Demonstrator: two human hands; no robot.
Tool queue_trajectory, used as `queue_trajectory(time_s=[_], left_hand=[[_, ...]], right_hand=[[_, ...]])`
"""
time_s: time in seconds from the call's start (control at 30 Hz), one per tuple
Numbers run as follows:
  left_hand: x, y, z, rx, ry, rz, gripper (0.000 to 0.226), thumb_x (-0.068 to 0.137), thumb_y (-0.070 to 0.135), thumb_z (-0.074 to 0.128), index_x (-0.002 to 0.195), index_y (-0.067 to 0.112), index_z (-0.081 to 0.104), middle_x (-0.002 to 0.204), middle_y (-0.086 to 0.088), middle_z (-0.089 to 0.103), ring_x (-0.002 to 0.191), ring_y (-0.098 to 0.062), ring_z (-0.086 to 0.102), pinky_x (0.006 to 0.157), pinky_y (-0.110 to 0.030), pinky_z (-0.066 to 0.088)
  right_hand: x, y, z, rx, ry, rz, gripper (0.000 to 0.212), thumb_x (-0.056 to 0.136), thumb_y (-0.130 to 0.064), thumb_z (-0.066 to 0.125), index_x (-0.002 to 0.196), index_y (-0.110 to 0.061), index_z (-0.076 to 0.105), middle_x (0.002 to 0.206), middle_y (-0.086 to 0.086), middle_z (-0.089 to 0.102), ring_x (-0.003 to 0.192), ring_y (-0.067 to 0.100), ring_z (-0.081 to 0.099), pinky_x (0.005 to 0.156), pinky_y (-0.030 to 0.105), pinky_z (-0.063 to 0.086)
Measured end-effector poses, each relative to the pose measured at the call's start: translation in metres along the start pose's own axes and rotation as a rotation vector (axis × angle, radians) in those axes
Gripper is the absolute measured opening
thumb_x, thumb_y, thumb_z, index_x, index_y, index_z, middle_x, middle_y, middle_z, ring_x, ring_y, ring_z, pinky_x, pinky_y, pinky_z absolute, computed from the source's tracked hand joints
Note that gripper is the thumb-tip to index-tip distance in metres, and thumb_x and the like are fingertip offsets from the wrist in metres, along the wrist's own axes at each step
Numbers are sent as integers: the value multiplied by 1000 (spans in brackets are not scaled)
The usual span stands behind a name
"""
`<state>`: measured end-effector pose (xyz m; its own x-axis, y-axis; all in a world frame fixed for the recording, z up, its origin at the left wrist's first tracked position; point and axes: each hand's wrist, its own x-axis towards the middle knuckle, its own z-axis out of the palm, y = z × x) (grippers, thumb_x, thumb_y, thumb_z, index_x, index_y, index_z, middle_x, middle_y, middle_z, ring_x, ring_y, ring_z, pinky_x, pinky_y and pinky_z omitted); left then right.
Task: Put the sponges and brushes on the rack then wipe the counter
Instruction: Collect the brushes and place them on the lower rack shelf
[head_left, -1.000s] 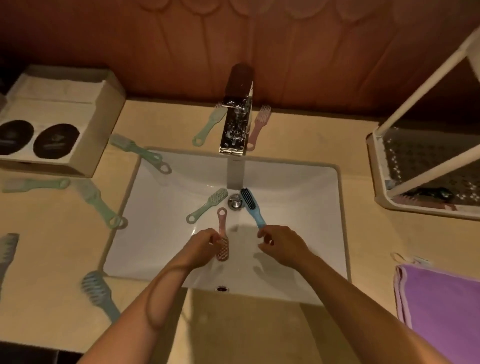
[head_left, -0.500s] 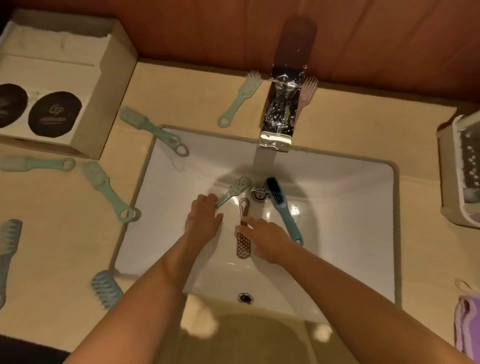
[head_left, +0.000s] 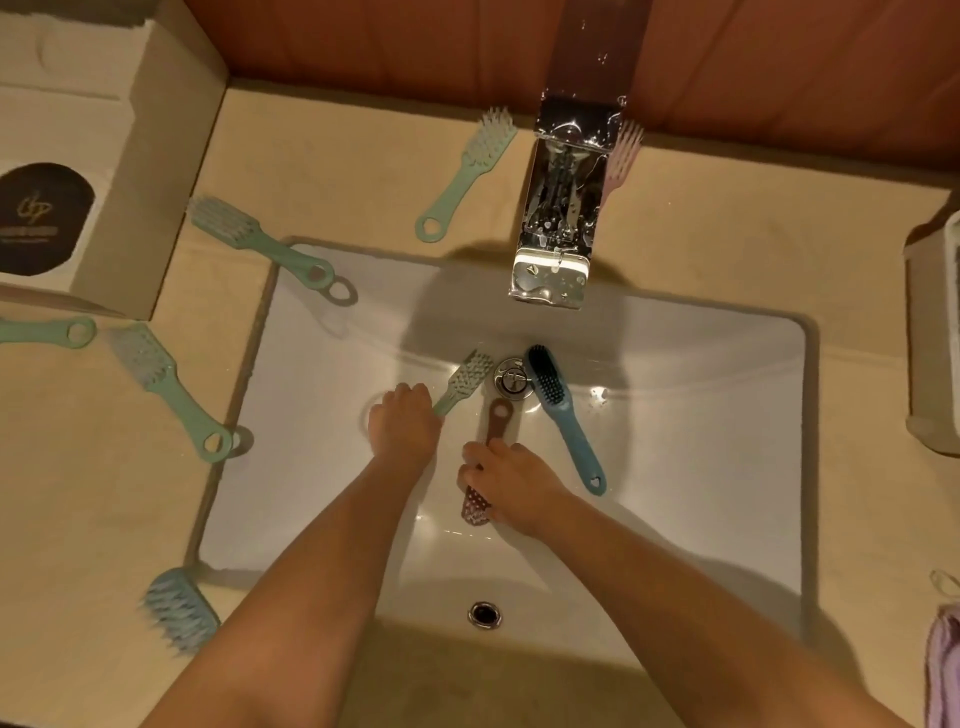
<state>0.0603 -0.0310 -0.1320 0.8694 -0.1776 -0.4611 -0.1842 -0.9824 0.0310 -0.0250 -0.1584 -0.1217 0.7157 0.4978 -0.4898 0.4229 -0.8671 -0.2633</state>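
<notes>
White sink (head_left: 675, 441), tan counter (head_left: 337, 171), purple cloth (head_left: 943, 675). One green brush (head_left: 465, 376), one blue brush (head_left: 566, 423), one brown brush (head_left: 496, 431) with dots.

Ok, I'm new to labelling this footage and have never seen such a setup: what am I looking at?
No machine here: these are a person's two bare hands, filmed by one wide-angle camera worn on the head, looking down. Below is a white sink in a beige counter, with a faucet behind. The left hand grips the green brush by its handle; the right hand holds the pink brush. A blue brush lies untouched beside them in the basin. Other brushes lie on the counter, and a cardboard box stands at the left.
</notes>
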Motion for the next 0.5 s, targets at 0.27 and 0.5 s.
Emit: queue_trajectory(time_s=[0.27,0.5], left_hand=[[-18,-10,-6,-411,-217,-142,21,87,19,59,68,12,55,70,-2,58,57,-13,52,55,-21,43],[-66,-17,-38,-799,-284,-40,19,89,18,59,71,13,55,65,2,53,57,-9,47,46,-8,37]], right_hand=[[-13,-8,6,100,99,10,33,91,-24,54,118,-6,50,115,12,58,105,31,53,85,42,41],[-53,-24,-7,733,473,308,37,90,-27,57,123,-14,46,115,4,52,98,20,55,78,36,50]])
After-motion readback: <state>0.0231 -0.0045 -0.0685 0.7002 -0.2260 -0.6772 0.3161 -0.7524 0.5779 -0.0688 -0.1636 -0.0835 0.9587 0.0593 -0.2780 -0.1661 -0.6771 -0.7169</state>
